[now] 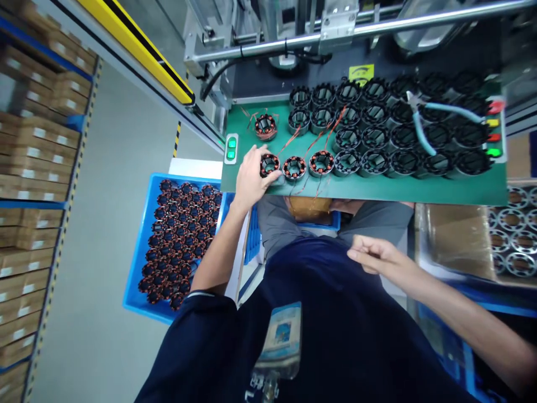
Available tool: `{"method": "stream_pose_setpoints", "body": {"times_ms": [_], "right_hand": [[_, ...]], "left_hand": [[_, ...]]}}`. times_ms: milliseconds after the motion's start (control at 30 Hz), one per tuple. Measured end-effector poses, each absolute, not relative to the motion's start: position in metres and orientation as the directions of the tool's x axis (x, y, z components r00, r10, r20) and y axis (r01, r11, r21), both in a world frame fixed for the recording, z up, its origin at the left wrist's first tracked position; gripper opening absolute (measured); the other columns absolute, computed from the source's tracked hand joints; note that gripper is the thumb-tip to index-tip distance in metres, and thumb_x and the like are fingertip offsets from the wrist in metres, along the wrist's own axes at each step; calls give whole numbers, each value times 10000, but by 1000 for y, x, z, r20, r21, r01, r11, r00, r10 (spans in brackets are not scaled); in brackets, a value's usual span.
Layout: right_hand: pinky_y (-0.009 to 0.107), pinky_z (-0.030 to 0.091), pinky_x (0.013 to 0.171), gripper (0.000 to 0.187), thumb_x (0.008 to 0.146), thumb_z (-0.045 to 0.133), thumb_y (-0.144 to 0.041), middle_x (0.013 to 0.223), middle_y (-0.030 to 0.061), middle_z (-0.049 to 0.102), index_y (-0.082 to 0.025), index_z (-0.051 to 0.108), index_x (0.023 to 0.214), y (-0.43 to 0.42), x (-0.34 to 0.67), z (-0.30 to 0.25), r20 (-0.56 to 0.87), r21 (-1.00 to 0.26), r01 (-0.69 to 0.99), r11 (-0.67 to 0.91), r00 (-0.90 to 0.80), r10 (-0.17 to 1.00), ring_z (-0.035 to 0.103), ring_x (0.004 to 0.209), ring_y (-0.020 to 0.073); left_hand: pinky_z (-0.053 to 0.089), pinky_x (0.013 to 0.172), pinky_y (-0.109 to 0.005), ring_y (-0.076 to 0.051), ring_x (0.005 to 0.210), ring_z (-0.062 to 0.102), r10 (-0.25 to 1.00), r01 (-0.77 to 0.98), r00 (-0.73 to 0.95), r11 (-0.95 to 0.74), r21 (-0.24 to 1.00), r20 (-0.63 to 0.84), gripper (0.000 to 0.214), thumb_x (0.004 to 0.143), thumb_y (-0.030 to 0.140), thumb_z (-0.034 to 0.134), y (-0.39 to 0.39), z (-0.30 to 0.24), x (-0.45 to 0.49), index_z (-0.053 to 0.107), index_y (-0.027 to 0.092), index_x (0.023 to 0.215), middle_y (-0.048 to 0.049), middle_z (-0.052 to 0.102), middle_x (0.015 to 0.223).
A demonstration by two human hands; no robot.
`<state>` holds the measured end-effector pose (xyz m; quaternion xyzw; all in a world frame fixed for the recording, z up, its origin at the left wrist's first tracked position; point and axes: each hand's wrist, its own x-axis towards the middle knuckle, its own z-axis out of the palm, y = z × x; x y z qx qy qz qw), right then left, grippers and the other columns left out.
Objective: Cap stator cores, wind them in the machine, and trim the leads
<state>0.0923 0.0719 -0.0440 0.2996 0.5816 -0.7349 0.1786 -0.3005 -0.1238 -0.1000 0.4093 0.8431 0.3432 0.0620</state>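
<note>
My left hand (pixel 251 178) is closed round a wound stator ring (pixel 269 164) with copper coils, at the near left edge of the green work table (pixel 377 189). Two more wound stators (pixel 294 167) stand in a row to its right, and another wound stator (pixel 265 125) lies farther back. My right hand (pixel 371 253) hovers over my lap below the table edge, fingers curled loosely; whether anything is in it I cannot make out. Several black empty stator housings (pixel 390 137) fill the table in rows.
A blue crate (pixel 145 224) full of wound stators stands at my left on the floor side. Blue-handled cutters (pixel 423 120) lie on the housings. Green buttons (pixel 231 148) sit at the table's left edge. A box of metal rings (pixel 514 235) is at right. Cardboard-box shelves (pixel 37 168) line the aisle.
</note>
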Motion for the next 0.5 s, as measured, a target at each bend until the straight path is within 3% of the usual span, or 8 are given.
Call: {"method": "stream_pose_setpoints", "body": {"times_ms": [100,167,300,400,500], "right_hand": [[259,222,598,662,974,868,-781,746,-94,322,-232,519,850,76,106,-51,-648,-751,582,-312,-742,175,248,658,86],[268,221,591,684,996,819,-804,729,-107,255,-253,446,837,76,110,-55,-643,-756,556,-346,-731,230,194,651,92],[274,234,583,688,1012,777,-819,728,-112,225,-269,404,835,65,101,-58,-625,-768,522,-370,-737,256,163,654,101],[273,254,589,678,1001,798,-813,719,-107,264,-262,441,832,54,90,-52,-594,-789,507,-349,-773,221,203,649,98],[272,267,592,661,1008,797,-807,704,-100,318,-250,489,832,50,86,-45,-555,-819,485,-306,-804,211,259,634,95]], "left_hand": [[350,1485,-679,-378,1765,491,699,614,-688,420,668,194,731,1141,860,418,-119,-114,-332,692,248,1434,-216,633,1744],[341,1484,-702,-404,1728,527,668,590,-718,434,681,196,750,1088,877,537,-110,-120,-355,684,250,1472,-234,631,1727],[401,1455,-696,-449,1622,614,637,555,-742,409,725,209,942,847,868,866,-73,-128,-388,696,216,1505,-252,679,1648],[464,1401,-716,-456,1526,671,588,524,-771,364,770,247,938,767,876,921,-51,-124,-396,720,212,1398,-239,744,1524],[536,1340,-726,-411,1424,733,519,499,-798,286,818,306,855,823,919,852,-56,-106,-389,647,269,1340,-186,747,1461]]}}
